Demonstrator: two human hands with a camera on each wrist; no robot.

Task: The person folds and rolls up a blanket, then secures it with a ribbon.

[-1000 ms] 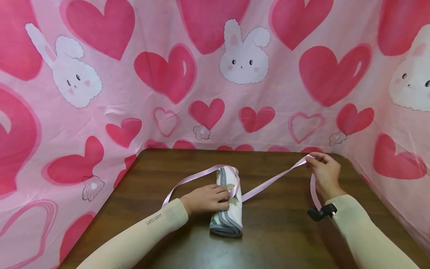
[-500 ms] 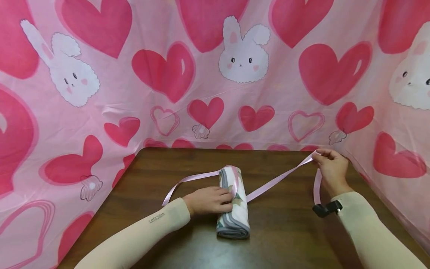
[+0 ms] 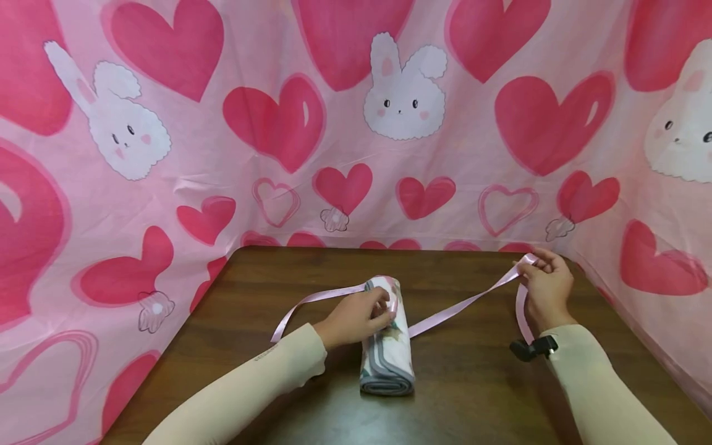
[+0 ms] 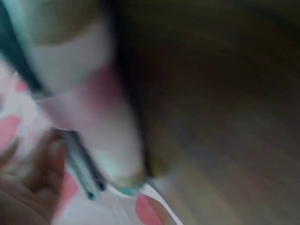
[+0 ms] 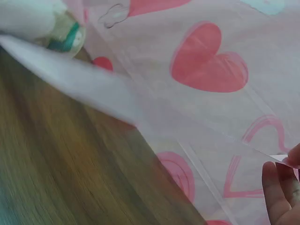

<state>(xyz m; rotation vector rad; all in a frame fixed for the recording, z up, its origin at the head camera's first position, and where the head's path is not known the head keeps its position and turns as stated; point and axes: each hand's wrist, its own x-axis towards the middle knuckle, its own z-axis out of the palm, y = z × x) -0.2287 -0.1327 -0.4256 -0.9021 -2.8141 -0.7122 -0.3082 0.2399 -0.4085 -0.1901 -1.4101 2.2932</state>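
Note:
A rolled towel (image 3: 394,355), white with a leaf print and grey edging, lies lengthwise on the table. A pink satin ribbon (image 3: 445,314) passes over it, with one tail curving out to the left on the tabletop. My left hand (image 3: 353,318) hovers at the roll's left side, thumb and fingers apart and loosely bent. In the left wrist view its fingertips are just beside the ribbon band (image 4: 77,110), holding nothing. Off to the right, my right hand (image 3: 547,287) pinches the ribbon's other length, stretching it slantwise up from the roll; the loose end hangs below the hand.
The brown wooden table (image 3: 456,395) has rounded far corners. A pink cloth (image 3: 467,142) printed with hearts and rabbits stands behind it and along both sides. A black clip-like device (image 3: 534,349) sits on the right wrist.
My left hand has risen off the towel roll, its fingers no longer lying flat on it. The right hand moved outward, then slightly back, still pinching the ribbon. The roll has shifted slightly right.

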